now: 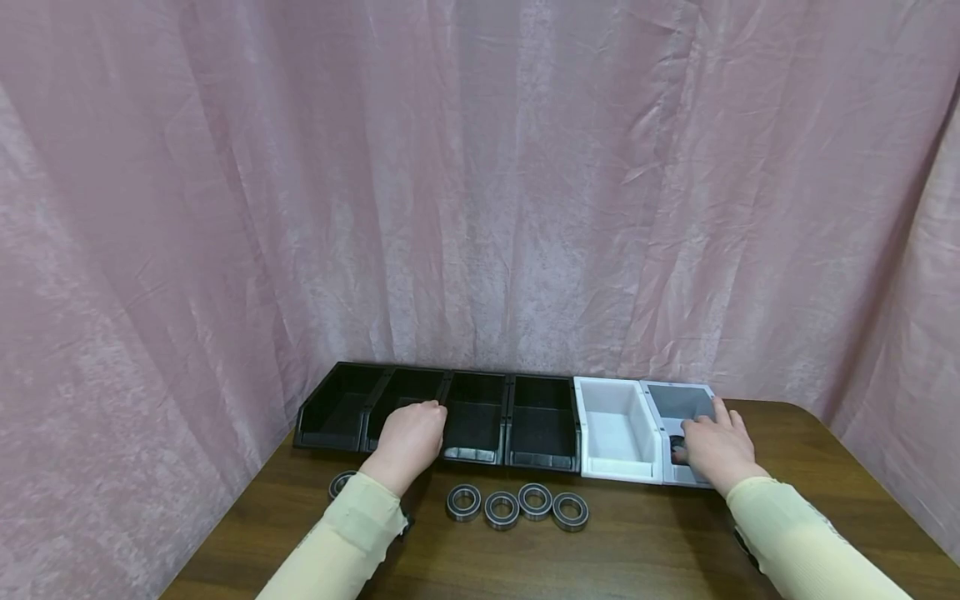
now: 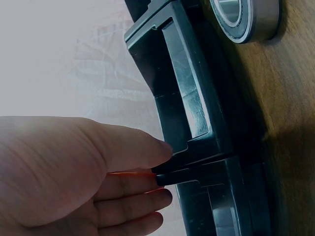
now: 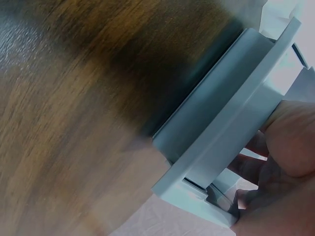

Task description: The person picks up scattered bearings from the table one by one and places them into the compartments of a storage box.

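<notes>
My left hand [image 1: 411, 437] is at the row of black bins [image 1: 472, 417]. In the left wrist view, its thumb and index finger pinch the top edge of a wall between two black bins; the other fingers are bent beneath. My right hand [image 1: 720, 446] reaches into the grey bin [image 1: 678, 404] at the row's right end, with some fingers spread over its right wall. By its fingertips inside the bin is a small dark thing [image 1: 677, 446], mostly covered. Whether the fingers grip it is hidden. Several metal ball bearings [image 1: 502, 510] lie on the table in front of the bins.
A white bin [image 1: 618, 429] stands between the black bins and the grey one. Another bearing [image 1: 339, 483] is partly covered by my left wrist. Behind the brown wooden table [image 1: 600, 558] hangs a pink curtain [image 1: 480, 183].
</notes>
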A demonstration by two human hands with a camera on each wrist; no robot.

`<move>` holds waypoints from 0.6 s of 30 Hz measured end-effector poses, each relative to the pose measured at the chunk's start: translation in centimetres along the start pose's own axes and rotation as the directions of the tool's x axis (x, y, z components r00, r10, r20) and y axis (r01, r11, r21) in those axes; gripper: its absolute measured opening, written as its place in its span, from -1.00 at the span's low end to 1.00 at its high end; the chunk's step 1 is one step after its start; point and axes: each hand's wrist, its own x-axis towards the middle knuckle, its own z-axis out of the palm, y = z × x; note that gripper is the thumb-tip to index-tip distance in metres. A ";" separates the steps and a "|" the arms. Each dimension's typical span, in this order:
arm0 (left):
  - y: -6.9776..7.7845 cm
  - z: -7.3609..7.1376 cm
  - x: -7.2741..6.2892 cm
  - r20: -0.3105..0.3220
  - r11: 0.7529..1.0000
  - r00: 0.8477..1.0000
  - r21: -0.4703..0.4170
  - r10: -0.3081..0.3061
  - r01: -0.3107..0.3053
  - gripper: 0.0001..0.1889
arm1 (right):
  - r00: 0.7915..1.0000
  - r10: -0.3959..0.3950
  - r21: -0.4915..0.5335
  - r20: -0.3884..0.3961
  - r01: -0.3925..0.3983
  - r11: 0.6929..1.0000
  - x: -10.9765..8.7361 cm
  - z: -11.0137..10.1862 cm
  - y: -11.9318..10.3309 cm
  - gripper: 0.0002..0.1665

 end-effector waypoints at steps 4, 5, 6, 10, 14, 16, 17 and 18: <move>-0.1 0.2 0.1 0.010 1.000 1.000 0.004 -0.004 0.003 -0.91 | 1.000 -0.014 0.004 -0.022 0.015 1.000 -0.1 0.2 0.3 -0.46; 0.0 0.2 0.1 0.010 1.000 1.000 0.004 -0.002 0.002 -0.90 | 0.999 -0.016 0.006 -0.030 0.016 1.000 -0.1 0.2 0.4 -0.46; 0.0 0.2 0.1 0.011 1.000 1.000 0.003 -0.002 0.002 -0.90 | 0.999 -0.018 0.011 -0.037 0.018 1.000 -0.1 0.3 0.5 -0.46; 0.1 0.0 0.1 0.007 1.000 1.000 -0.003 -0.002 0.002 -0.90 | 0.998 -0.021 0.028 -0.063 0.023 0.999 -0.3 0.4 0.7 -0.44; 0.2 -0.2 0.0 0.005 1.000 1.000 0.002 -0.007 0.007 -0.91 | 0.997 -0.023 0.036 -0.080 0.025 0.999 -0.3 0.3 0.7 -0.41; 0.2 -0.2 0.0 0.009 1.000 1.000 0.004 -0.012 0.012 -0.91 | 0.996 -0.024 0.040 -0.088 0.028 0.999 -0.4 0.4 0.8 -0.38; 0.2 -0.2 -0.1 0.012 1.000 1.000 0.003 -0.014 0.014 -0.91 | 0.996 -0.025 0.039 -0.089 0.028 0.999 -0.4 0.4 0.8 -0.37; 0.3 -0.2 -0.1 0.019 1.000 1.000 0.002 -0.017 0.017 -0.92 | 0.996 -0.026 0.038 -0.089 0.030 0.999 -0.4 0.5 0.8 -0.36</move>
